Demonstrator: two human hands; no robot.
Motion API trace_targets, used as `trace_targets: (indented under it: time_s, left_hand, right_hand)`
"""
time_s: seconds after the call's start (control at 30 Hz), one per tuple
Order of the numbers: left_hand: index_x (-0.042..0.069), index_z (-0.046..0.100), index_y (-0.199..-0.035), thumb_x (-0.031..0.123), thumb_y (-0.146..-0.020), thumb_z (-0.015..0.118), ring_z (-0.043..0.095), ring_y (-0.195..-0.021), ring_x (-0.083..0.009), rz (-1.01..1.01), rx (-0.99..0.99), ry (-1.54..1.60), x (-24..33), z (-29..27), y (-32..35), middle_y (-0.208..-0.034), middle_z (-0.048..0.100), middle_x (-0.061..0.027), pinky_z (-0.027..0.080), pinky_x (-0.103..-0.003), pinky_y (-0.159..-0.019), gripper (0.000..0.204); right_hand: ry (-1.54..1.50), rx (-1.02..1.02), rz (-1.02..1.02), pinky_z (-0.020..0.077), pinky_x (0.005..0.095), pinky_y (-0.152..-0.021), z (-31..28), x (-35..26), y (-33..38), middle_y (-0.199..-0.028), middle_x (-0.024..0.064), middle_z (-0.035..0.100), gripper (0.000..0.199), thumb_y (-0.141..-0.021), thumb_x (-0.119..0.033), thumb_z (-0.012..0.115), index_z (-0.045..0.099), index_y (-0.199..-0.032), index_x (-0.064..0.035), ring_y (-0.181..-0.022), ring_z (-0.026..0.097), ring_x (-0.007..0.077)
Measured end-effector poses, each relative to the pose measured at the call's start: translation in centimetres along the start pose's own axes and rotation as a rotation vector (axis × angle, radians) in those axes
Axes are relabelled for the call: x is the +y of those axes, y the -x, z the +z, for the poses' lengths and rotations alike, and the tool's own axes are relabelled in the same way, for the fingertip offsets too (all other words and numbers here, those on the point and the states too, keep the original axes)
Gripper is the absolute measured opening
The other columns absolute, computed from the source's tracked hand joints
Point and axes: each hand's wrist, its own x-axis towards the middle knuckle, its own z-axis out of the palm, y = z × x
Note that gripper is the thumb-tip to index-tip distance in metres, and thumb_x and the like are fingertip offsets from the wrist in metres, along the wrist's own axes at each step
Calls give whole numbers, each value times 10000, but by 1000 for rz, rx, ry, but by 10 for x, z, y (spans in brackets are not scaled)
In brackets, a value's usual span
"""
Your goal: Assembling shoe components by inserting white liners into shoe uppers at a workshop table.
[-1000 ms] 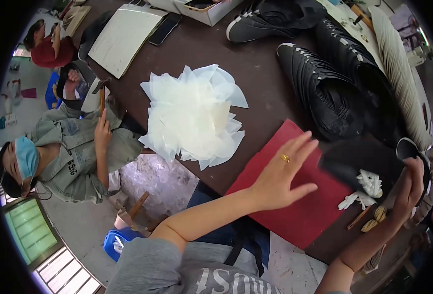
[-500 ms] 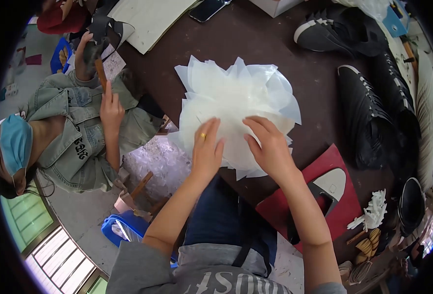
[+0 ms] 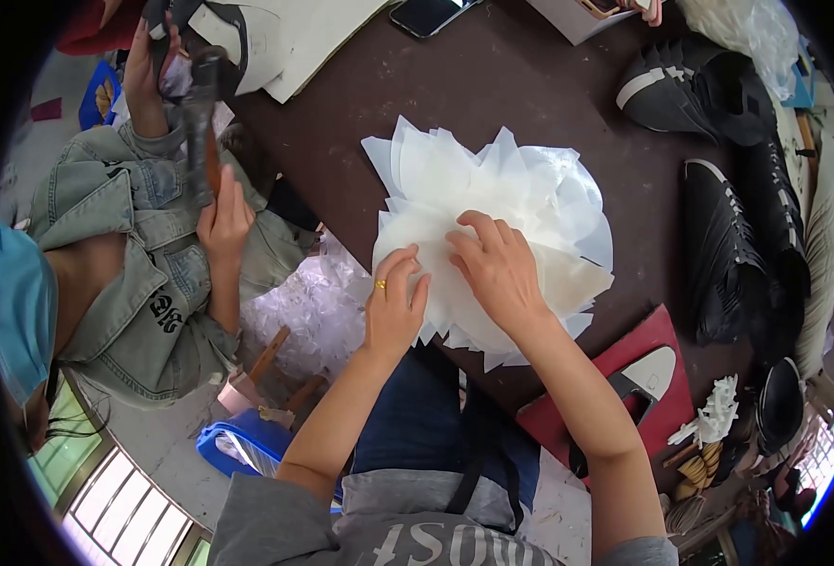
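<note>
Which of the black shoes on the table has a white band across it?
The upper black shoe, farthest from the hands at the table's far right: a white band crosses its near end. The black shoe below it shows only black ribbed stripes.

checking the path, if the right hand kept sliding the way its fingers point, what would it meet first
The right hand lies flat on the white sheets, fingers pointing up-left. It would likely just cross more of the sheets, then reach bare brown table; nothing else seems to lie in that line.

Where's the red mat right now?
In the head view, the red mat lies at the table's near right edge, right of the right hand and white sheet pile.
</note>
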Motion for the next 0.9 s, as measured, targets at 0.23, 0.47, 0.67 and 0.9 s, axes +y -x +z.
trace_targets:
  time_s: [0.23, 0.47, 0.67, 0.9]
  left_hand:
    - [11, 501, -1093, -8, -778, 552, 476, -1140, -290, 260, -3, -344, -4, 4, 8, -1171, 524, -121, 366, -419, -973, 320]
    - [30, 532, -1063, 21, -764, 540, 420, -1182, -313, 178, -55, -507, 12, 1, 15, -1226, 464, -113, 305, -460, -1011, 299]
    - [32, 568, -1038, 96, -743, 643, 499, -946, -254, 242, -154, -71, 153, 12, 18, -1098, 507, -100, 398, -371, -854, 312]
    - [-15, 643, -833, 41, -716, 679, 567, -579, -149, 359, -568, 218, 234, 86, 66, -702, 621, -56, 448, -222, -535, 135]
  right_hand:
    - [-158, 263, -278, 463, 295, -664, -4, 24, 23, -890, 22, 574, 155, -678, -34, 663, 644, -829, -65, -754, 552, 200]
    - [-442, 761, 201, 448, 314, -716, -116, 23, 101, -881, 57, 556, 182, -705, 22, 594, 592, -877, -36, -762, 514, 198]
    - [-305, 60, 424, 431, 286, -629, -155, 29, 191, -818, 63, 583, 185, -716, 2, 622, 632, -898, -28, -684, 536, 195]
    - [-801, 545, 778, 466, 246, -659, -188, 28, 298, -852, 82, 613, 355, -689, -119, 725, 618, -1002, 10, -722, 559, 152]
